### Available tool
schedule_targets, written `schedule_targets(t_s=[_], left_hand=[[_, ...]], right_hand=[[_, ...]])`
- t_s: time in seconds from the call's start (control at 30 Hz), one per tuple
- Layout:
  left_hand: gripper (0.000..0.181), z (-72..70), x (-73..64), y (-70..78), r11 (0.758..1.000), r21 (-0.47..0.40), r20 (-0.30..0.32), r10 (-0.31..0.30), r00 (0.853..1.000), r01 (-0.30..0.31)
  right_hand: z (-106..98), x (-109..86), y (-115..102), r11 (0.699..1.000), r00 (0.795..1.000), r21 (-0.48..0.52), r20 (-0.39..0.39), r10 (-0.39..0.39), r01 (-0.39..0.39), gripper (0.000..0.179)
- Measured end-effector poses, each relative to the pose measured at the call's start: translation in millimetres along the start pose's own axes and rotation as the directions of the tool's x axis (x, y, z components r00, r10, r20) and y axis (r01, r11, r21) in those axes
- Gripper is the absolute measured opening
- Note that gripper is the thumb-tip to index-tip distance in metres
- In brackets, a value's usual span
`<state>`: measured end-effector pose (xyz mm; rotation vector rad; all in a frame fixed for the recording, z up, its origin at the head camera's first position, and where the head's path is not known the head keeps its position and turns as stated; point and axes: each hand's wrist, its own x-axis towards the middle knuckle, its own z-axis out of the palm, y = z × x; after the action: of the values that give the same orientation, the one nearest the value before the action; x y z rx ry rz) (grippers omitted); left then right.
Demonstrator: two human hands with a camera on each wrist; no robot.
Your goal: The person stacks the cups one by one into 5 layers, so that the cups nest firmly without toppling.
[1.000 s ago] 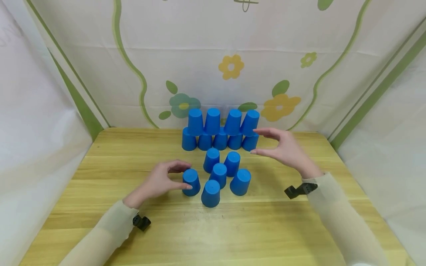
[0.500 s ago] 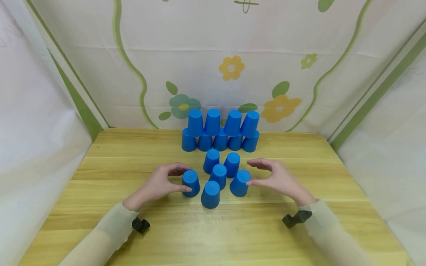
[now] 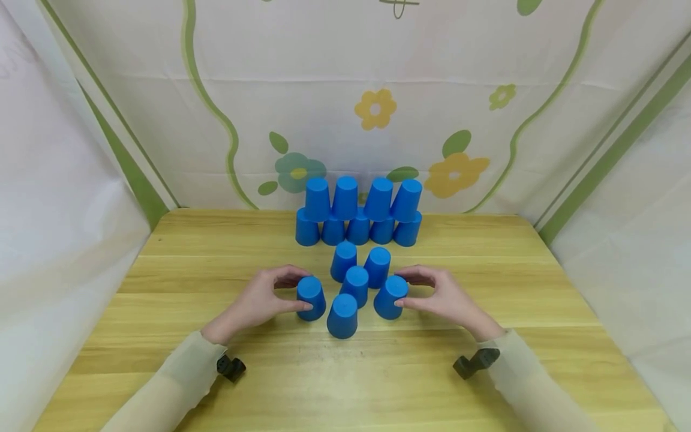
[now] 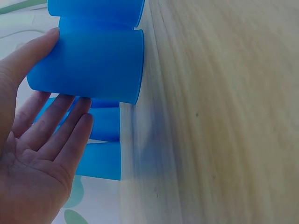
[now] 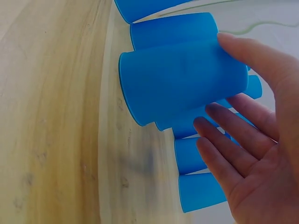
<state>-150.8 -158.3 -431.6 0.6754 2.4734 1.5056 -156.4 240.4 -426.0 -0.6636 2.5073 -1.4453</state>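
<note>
My left hand (image 3: 266, 295) holds an upside-down blue plastic cup (image 3: 310, 290) at the front left, thumb on its near side and fingers round the back. On the right, a matching cup (image 3: 391, 297) sits between the thumb and fingers of my right hand (image 3: 444, 300). Both wrist views show a thumb on one side of the cup, with the fingertips at the opposite side. Between the hands stand another front cup (image 3: 342, 317) and a middle cup (image 3: 355, 287). Two more, a left one (image 3: 344, 261) and a right one (image 3: 377, 267), are just behind.
Toward the back of the wooden table (image 3: 345, 384), a lower row of inverted blue cups (image 3: 358, 231) carries an upper row of several more (image 3: 345, 198). A white flowered curtain (image 3: 302, 108) hangs right behind them. Each wrist wears a small black camera.
My right hand has come down from beside the back stack to the front right cup, and its thumb and fingers have closed in around it. The left hand stays at its cup.
</note>
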Motion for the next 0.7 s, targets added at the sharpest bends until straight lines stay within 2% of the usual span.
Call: schedule_targets(t_s=[0.43,0.7], left_hand=[[0.049,0.7,-1.4,1.5,1.0,-0.012,-0.01,-0.02,1.0,0.02],[0.049,-8.1,-0.5,6.7,1.0,-0.027,-0.065,-0.013,0.998,0.011]], right_hand=[[2.5,-1.2,3.2,1.0,1.0,0.011,0.003,0.014,-0.014,0.041],[3.4,-1.2,2.8,1.0,1.0,0.011,0.007,0.016,-0.016,0.042]])
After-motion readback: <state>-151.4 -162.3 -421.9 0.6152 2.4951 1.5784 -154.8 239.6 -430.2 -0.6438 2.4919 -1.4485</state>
